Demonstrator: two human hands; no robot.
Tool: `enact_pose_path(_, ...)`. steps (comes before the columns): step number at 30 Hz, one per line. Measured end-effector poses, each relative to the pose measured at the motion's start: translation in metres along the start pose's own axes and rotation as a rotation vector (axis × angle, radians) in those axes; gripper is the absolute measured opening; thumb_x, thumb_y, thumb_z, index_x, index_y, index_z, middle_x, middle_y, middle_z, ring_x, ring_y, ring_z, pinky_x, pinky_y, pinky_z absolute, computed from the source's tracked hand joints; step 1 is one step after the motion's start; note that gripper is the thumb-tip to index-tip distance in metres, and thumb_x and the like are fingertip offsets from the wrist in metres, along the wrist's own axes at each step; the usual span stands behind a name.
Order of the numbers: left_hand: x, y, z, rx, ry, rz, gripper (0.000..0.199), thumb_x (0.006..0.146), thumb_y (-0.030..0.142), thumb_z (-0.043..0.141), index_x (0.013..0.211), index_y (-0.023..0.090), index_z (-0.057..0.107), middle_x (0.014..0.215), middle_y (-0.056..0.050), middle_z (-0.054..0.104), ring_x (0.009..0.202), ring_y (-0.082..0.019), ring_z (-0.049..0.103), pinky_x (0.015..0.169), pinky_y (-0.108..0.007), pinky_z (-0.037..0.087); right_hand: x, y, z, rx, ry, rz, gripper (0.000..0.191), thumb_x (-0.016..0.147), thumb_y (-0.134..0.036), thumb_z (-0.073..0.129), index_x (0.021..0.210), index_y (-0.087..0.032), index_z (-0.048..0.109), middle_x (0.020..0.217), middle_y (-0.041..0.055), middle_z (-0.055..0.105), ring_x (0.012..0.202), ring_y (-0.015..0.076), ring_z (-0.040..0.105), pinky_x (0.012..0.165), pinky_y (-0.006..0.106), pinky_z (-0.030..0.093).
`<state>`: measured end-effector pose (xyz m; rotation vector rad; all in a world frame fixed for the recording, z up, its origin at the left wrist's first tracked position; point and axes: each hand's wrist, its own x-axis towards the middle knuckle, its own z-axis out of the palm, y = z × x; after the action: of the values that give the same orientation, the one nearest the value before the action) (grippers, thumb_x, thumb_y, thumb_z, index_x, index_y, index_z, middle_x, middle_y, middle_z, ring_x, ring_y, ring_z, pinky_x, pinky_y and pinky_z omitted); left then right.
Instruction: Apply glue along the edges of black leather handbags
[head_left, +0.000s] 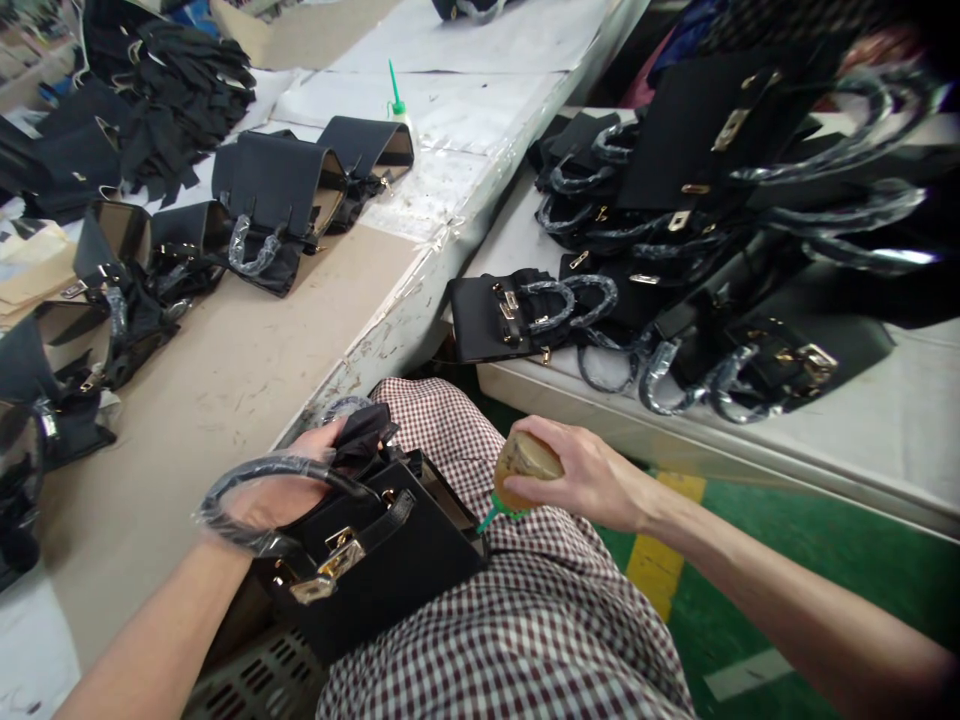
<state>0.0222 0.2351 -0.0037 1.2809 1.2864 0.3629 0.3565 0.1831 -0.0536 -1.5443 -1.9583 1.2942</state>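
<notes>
On my lap rests a black handbag (pixel 397 570) with gold clasp hardware and plastic-wrapped handles. My left hand (pixel 289 490) reaches through the handle loop and grips the bag near its top; part of the fingers is hidden behind the handle and black material. In my right hand (pixel 574 470) is a tilted squeeze bottle (pixel 529 462), yellowish-brown with a green nozzle. The nozzle tip points down at the bag's right top corner, at or very close to its edge. A checked cloth (pixel 525 620) covers my lap beneath the bag.
Several black bags (pixel 266 190) stand on the left table (pixel 247 350), near a pile of black pieces (pixel 180 100). Another green-nozzled bottle (pixel 397 105) stands farther back. More bags (pixel 675 210) are heaped on the right table (pixel 915 420). A slotted crate (pixel 259 680) is below left.
</notes>
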Motion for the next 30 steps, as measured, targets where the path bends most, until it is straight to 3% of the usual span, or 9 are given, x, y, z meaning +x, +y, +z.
enact_pose_path(4,-0.030,0.021,-0.015,0.378,0.001,0.084,0.037,0.081,0.015,0.065,0.117,0.021,0.067,0.101,0.004,0.074,0.093,-0.019,0.068,0.085,-0.024,0.055,0.008,0.006,-0.009,0.208,-0.012,0.160,0.023,0.084,-0.044,0.068,0.090,-0.023,0.062,0.072,-0.0027,0.061,0.060,0.0168,0.056,0.052,0.028,0.041)
enact_pose_path(7,-0.057,0.031,-0.023,0.592,0.031,0.152,0.032,0.085,0.019,0.064,0.117,0.023,0.066,0.100,0.002,0.073,0.091,-0.020,0.069,0.081,-0.025,0.055,0.008,0.012,-0.015,0.418,0.036,0.201,0.029,0.085,-0.050,0.068,0.093,-0.022,0.061,0.065,-0.0047,0.054,0.050,0.0126,0.047,0.043,0.025,0.035)
enact_pose_path(12,-0.073,0.013,-0.009,0.622,0.093,0.233,0.028,0.089,0.017,0.060,0.116,0.027,0.063,0.104,0.001,0.072,0.094,-0.018,0.068,0.083,-0.025,0.053,0.001,0.024,-0.014,0.605,0.223,0.182,0.037,0.088,-0.054,0.065,0.103,-0.020,0.060,0.068,-0.0043,0.050,0.052,0.0116,0.044,0.042,0.024,0.035)
enact_pose_path(15,-0.067,-0.010,0.006,0.586,0.044,0.244,0.030,0.090,0.010,0.056,0.113,0.027,0.063,0.106,0.001,0.071,0.097,-0.017,0.066,0.088,-0.026,0.050,-0.002,0.031,-0.008,0.492,0.291,0.203,0.043,0.087,-0.055,0.066,0.113,-0.022,0.058,0.076,-0.0019,0.057,0.057,0.0147,0.051,0.046,0.026,0.041)
enact_pose_path(18,-0.064,-0.023,0.017,0.554,0.013,0.244,0.036,0.088,0.003,0.053,0.113,0.028,0.063,0.106,0.002,0.070,0.100,-0.016,0.065,0.089,-0.025,0.048,-0.001,0.034,-0.002,0.326,0.331,0.184,0.046,0.085,-0.056,0.068,0.116,-0.023,0.056,0.092,0.0026,0.066,0.074,0.0220,0.062,0.056,0.031,0.051)
enact_pose_path(23,-0.066,-0.025,0.019,0.531,0.024,0.223,0.044,0.084,-0.001,0.054,0.113,0.030,0.062,0.107,0.004,0.071,0.100,-0.015,0.066,0.090,-0.024,0.047,0.018,0.030,0.004,0.142,0.370,0.071,0.046,0.083,-0.055,0.070,0.113,-0.024,0.056,0.101,0.0045,0.067,0.090,0.0276,0.066,0.081,0.042,0.054)
enact_pose_path(30,-0.066,-0.024,0.017,0.545,0.029,0.234,0.043,0.084,-0.001,0.053,0.113,0.029,0.062,0.106,0.003,0.071,0.099,-0.016,0.066,0.089,-0.025,0.048,0.049,0.024,0.013,0.043,0.376,0.028,0.042,0.082,-0.050,0.070,0.110,-0.023,0.056,0.098,0.0047,0.068,0.087,0.0270,0.066,0.079,0.041,0.053)
